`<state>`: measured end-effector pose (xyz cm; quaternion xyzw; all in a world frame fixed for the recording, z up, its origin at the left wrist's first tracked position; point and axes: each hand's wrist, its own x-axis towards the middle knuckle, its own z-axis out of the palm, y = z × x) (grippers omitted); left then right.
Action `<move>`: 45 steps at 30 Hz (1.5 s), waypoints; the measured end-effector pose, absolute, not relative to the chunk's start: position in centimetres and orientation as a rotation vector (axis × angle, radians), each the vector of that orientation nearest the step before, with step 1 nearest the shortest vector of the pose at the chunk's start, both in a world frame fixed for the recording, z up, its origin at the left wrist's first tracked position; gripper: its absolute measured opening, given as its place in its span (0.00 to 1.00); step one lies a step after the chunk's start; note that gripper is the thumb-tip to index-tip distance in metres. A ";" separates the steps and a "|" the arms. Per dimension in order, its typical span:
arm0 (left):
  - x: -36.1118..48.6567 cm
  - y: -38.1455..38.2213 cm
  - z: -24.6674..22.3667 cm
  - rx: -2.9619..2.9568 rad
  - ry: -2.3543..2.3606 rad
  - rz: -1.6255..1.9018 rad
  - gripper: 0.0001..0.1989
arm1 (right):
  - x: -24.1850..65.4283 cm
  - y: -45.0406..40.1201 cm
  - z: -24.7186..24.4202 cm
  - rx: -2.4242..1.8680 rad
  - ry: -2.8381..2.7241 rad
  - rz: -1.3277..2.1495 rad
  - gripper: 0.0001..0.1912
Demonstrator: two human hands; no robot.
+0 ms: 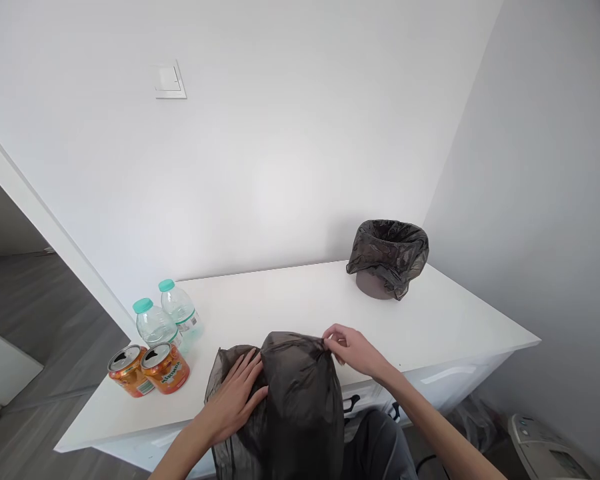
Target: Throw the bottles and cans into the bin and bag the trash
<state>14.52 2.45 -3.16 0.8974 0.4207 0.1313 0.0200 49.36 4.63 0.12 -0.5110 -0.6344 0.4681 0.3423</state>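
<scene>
A thin black plastic bag (303, 400) hangs over the front edge of the white counter (265, 300), close to the body. My right hand (347, 348) pinches the bag's upper right corner between thumb and fingers. My left hand (237, 400) lies on the left part of the bag with its fingers spread and pointing up. Part of the bag bulges up between the two hands. What is under or inside the bag is hidden.
Two clear bottles (155, 327) with teal caps and two orange cans (166, 370) stand at the counter's left. A small bin (373, 285) lined with a black bag stands at the back right. Drawer handles (351, 403) and a grey device (545, 447) show below.
</scene>
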 end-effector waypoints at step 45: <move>22.6 0.1 -7.8 3.318 1.041 0.327 0.51 | 64.6 1.9 -6.7 -1.461 -2.378 0.221 0.39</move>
